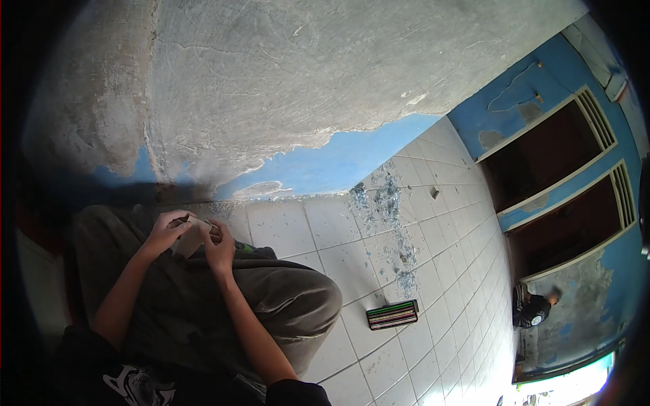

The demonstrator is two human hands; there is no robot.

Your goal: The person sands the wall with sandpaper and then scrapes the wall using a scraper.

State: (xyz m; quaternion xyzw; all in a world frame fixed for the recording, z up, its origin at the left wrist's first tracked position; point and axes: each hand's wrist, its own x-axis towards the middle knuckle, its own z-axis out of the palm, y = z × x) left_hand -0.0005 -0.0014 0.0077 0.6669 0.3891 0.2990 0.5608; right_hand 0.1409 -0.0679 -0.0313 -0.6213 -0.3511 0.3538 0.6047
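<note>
Above my lap, I hold a small flat greyish-brown sheet (191,240), which looks like sandpaper. My left hand (166,232) pinches its left edge with bent fingers. On the other edge, the fingers and thumb of my right hand (219,245) are closed. Its grit or texture is too small to make out. My crossed legs in dark trousers (291,294) lie beneath both hands. Just past my right hand, a dark object with a green part (247,248) lies partly hidden by my knee.
A wall with bare grey plaster (271,88) and peeling blue paint rises before me. Blue paint flakes (387,196) litter the white tiled floor (359,338). A striped, broom-head-like object (393,315) lies to the right. Another person (533,308) is by the far wall, near dark doorways.
</note>
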